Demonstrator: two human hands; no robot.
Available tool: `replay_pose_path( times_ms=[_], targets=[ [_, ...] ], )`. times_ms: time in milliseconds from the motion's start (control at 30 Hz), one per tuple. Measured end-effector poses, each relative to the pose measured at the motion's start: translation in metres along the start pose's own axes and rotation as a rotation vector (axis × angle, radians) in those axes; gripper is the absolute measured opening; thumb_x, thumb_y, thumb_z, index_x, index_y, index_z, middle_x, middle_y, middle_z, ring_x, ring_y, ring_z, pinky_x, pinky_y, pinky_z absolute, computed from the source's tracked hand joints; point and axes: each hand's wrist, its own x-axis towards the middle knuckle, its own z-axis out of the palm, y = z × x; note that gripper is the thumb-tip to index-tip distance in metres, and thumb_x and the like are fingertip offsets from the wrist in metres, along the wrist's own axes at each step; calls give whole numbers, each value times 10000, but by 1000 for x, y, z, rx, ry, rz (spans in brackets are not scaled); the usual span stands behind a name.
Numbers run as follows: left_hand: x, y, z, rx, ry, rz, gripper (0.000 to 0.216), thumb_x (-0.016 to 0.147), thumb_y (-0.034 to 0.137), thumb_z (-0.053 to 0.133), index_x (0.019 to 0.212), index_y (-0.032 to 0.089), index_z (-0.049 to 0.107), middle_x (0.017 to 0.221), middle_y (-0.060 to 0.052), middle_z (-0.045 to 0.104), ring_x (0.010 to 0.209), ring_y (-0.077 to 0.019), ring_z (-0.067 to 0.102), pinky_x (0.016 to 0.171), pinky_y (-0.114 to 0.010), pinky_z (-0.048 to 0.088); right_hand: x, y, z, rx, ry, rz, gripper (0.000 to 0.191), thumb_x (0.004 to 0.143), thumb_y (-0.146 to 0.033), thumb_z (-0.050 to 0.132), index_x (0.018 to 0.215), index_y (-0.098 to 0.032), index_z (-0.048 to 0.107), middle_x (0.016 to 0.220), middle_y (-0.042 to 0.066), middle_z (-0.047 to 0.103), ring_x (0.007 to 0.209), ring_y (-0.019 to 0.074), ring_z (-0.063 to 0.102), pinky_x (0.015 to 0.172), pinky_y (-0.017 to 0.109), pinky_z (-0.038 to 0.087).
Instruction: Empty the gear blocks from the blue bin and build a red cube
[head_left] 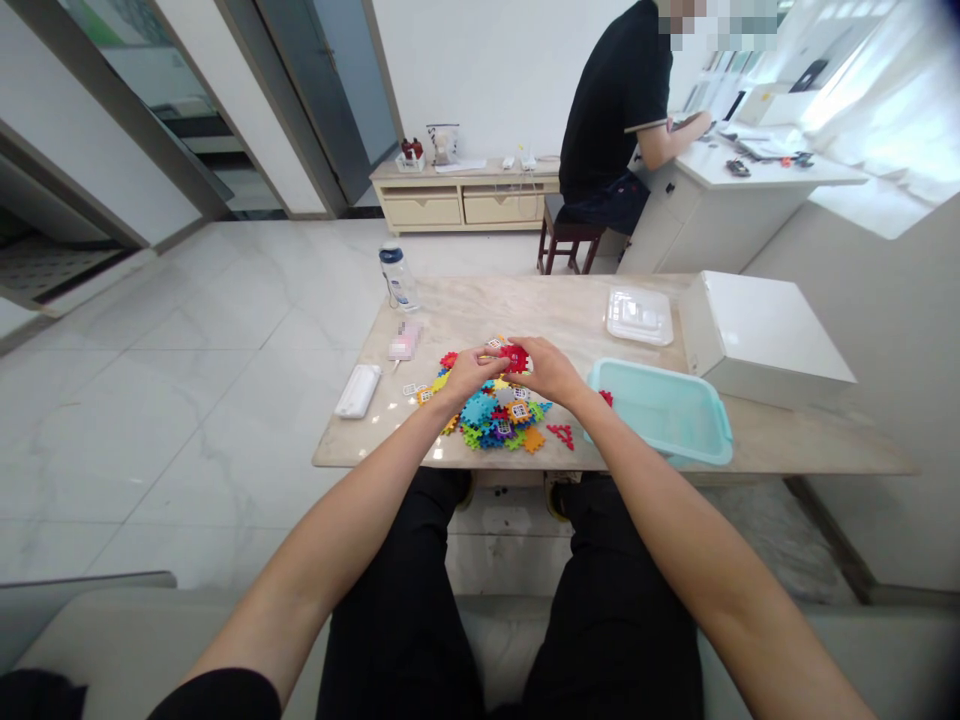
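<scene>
Red toothed piece (515, 358) is at the far side of the pile of pieces (478, 408), between both hands. Right hand (553, 370) pinches it from the pile's right; left hand (472, 372) has fingertips at its left edge, can't tell if gripping. Neither clearly nearer. Piece looks squarish: no clear long axis; fingers cover edges, so pointing direction unreadable.

the toy piece (515, 358) is red, the pile (478, 408) blue, green, orange and purple, the tub (649, 405) aqua, the surface (555, 300) beige and streaked.
</scene>
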Motion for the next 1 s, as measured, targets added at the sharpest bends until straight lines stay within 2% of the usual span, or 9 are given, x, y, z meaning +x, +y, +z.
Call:
replay_pose_path(
  times_ms=[67, 167, 300, 400, 533, 733, 1000],
  targets=[
    [-2, 7, 4, -1, 43, 43, 517, 751, 518, 989, 1051, 147, 791, 903, -101, 829, 862, -245, 766, 831, -361, 575, 2, -2, -1, -27, 30, -6, 555, 907, -370, 914, 1412, -224, 735, 1340, 164, 784, 1237, 373, 726, 1104, 562, 577],
    [-2, 14, 7, -72, 54, 79, 555, 794, 606, 951, 1069, 147, 802, 967, -114, 842, 954, -261, 773, 888, -365, 578, 5, -4, -2, -1, 107, -12, 544, 905, -362, 906, 1405, -230, 738, 1318, 150, 797, 1199, 365, 739, 1077, 549, 587],
    [-1, 16, 2, -317, -51, -51, 589, 894, 733, 821, 1044, 163, 819, 1074, -133, 840, 1002, -255, 763, 919, -375, 592, 5, -7, -5, 96, 162, -5, 558, 907, -431, 903, 1402, -233, 738, 1288, 135, 811, 1157, 346, 759, 1059, 524, 591],
    [-2, 14, -4, -401, -140, -137, 556, 847, 675, 904, 1049, 164, 822, 1049, -115, 831, 955, -233, 745, 922, -379, 596, 4, -10, -7, 126, 152, 4, 556, 916, -505, 890, 1382, -236, 751, 1251, 130, 824, 1107, 334, 770, 1037, 512, 599],
    [-4, 13, -7, -430, -225, -141, 534, 802, 607, 972, 1060, 161, 832, 1003, -92, 826, 911, -204, 724, 920, -351, 576, 3, -14, -7, 137, 134, -1, 578, 915, -559, 884, 1382, -242, 755, 1274, 132, 822, 1121, 333, 772, 1045, 515, 604],
    [-4, 15, -7, -394, -193, -126, 536, 806, 619, 967, 981, 131, 830, 862, -66, 792, 798, -152, 691, 842, -288, 532, 5, -15, -5, 179, 115, -9, 630, 936, -572, 863, 1456, -243, 729, 1379, 145, 797, 1241, 350, 757, 1131, 535, 579],
    [-5, 14, -5, -352, -180, -91, 481, 821, 576, 965, 932, 129, 826, 820, -53, 754, 771, -146, 666, 842, -303, 514, 4, -11, -5, 178, 68, -6, 690, 933, -529, 873, 1541, -252, 700, 1435, 147, 779, 1290, 354, 743, 1171, 543, 562]
  ],
)
